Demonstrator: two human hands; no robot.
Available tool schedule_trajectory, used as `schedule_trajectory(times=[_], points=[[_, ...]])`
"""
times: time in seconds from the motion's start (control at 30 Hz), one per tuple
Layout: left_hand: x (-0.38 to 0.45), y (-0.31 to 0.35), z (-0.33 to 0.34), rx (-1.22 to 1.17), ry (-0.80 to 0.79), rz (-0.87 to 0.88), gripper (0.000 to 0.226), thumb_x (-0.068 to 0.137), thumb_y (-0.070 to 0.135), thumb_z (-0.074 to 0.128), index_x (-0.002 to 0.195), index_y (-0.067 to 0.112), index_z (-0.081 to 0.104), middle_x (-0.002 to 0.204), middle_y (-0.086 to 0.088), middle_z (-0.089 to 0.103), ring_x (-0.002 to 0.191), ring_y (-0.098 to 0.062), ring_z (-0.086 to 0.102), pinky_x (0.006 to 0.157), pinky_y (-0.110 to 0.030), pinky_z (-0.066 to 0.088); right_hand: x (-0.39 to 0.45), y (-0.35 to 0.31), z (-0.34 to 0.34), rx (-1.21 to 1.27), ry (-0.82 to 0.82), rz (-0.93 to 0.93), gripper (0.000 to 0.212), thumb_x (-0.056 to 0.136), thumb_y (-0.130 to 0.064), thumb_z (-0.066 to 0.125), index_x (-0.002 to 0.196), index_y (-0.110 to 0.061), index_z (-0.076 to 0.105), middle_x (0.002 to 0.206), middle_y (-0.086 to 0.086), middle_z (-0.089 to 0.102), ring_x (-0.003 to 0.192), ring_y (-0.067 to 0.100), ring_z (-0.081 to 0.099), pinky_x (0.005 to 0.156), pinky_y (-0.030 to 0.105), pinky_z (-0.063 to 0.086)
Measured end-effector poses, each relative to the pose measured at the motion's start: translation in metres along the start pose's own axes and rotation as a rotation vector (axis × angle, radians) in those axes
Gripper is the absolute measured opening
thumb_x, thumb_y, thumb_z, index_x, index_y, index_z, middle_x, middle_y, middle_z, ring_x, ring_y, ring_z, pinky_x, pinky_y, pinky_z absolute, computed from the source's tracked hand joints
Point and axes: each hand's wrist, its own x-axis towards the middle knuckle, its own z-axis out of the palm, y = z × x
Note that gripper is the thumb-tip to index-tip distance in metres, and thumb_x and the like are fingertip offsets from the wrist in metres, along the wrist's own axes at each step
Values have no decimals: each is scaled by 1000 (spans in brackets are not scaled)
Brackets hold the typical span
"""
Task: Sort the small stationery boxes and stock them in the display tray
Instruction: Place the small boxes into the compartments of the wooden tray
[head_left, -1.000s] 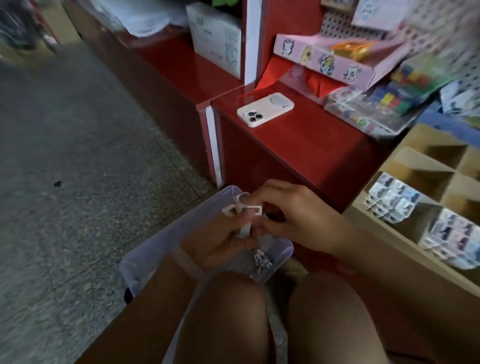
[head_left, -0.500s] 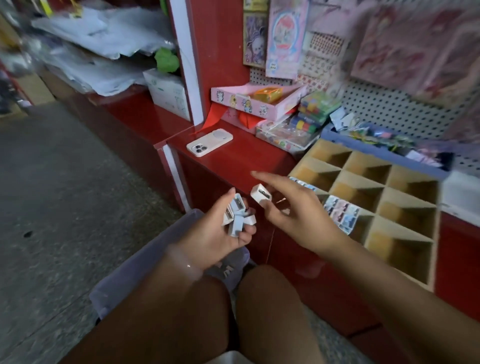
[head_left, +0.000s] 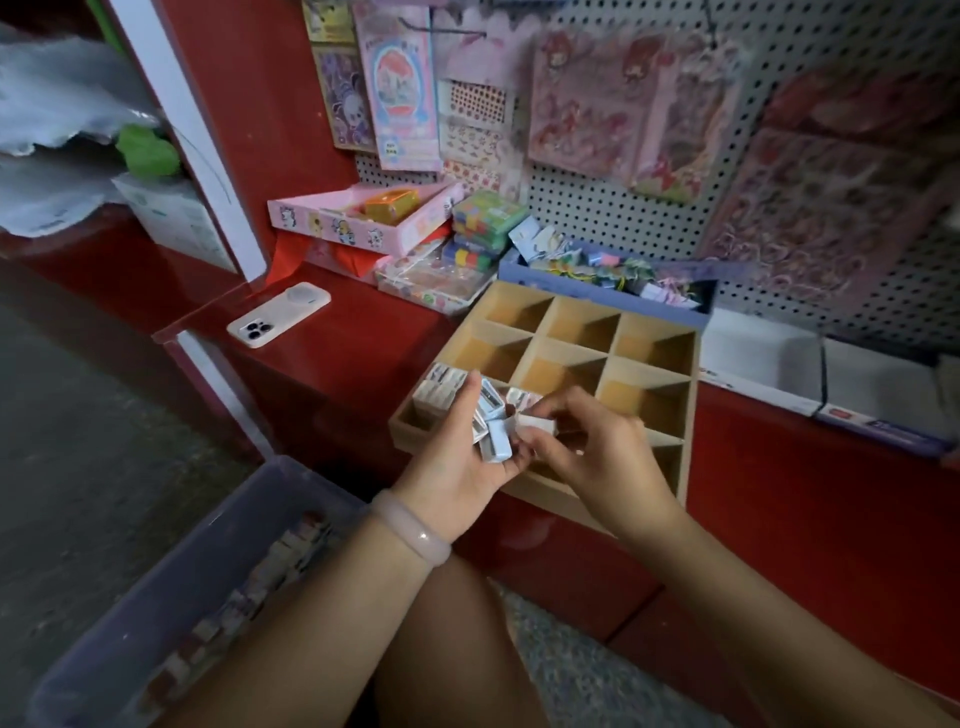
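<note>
The left hand (head_left: 457, 457) is curled round a fanned clutch of small stationery boxes (head_left: 491, 431), palm turned up, thumb pressing them from the far side; a pale bangle (head_left: 413, 527) sits on its wrist. The right hand (head_left: 592, 447) meets it from the right, its thumb and forefinger pinching one white box (head_left: 535, 425) at the right edge of the clutch, touching the others. Directly beyond and beneath both hands lies the wooden display tray (head_left: 691, 395), on the red counter (head_left: 332, 343); its near-left compartment, just left of the left thumb, holds a row of stocked boxes (head_left: 441, 388), and more boxes show in the next compartment, partly hidden behind the fingers. Below the left forearm stands a translucent bin (head_left: 171, 571) with further boxes, blurred. Well beyond the grip to the left, a white phone (head_left: 279, 321) lies on the counter; past the tray, a pink box (head_left: 363, 218) and a blue tray of trinkets (head_left: 602, 275) sit against the pegboard (head_left: 597, 208).

Half a second ago the hands were apart, the right one holding its single box clear of the left hand's clutch and in front of the counter's face; now they are together and over the tray's near compartments. The view has also swung right and up, so the tray sits centred.
</note>
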Motion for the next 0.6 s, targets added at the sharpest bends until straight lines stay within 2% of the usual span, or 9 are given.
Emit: schedule_trajectory(times=[0.07, 0.17, 0.3, 0.4, 0.53, 0.6], points=[[7, -3, 6, 29, -24, -17, 41, 98, 43, 36, 102, 10, 61, 89, -7, 71, 79, -15, 68, 77, -33, 51, -3, 9, -9, 27, -55, -30, 18, 84, -25, 65, 97, -13, 68, 94, -11, 68, 86, 0, 63, 72, 14, 48], [20, -8, 10, 31, 4, -50, 40, 97, 43, 39, 101, 8, 58, 91, -8, 68, 81, -17, 68, 81, -36, 52, -6, 22, -24, 46, -159, -26, 23, 91, -22, 56, 110, -16, 67, 105, -12, 68, 95, -6, 61, 78, 8, 45], [30, -16, 15, 98, -11, -134, 47, 96, 44, 39, 115, 5, 56, 115, -15, 65, 102, -21, 65, 88, -37, 52, -4, 34, -37, 138, -224, 63, 30, 86, -8, 66, 114, -16, 62, 103, -9, 68, 96, -2, 63, 82, 13, 49], [32, -20, 19, 128, -46, -169, 45, 97, 43, 38, 112, 6, 59, 107, -15, 70, 97, -21, 69, 82, -36, 51, 0, 37, -45, 144, -283, 62, 42, 82, -9, 70, 121, -19, 59, 103, -6, 69, 94, 1, 64, 81, 14, 50], [35, -23, 19, 154, -44, -175, 42, 94, 42, 43, 115, 8, 58, 110, -15, 69, 104, -24, 66, 89, -40, 51, 2, 40, -51, 72, -317, 47, 32, 80, -15, 72, 112, -12, 67, 106, -4, 68, 93, 5, 64, 78, 21, 54], [37, -25, 20, 148, -25, -183, 40, 88, 42, 50, 106, 8, 58, 102, -12, 69, 90, -23, 65, 80, -34, 53, 1, 45, -55, 75, -267, 80, 28, 79, -16, 73, 106, -14, 67, 99, -6, 69, 89, 3, 64, 76, 18, 53]])
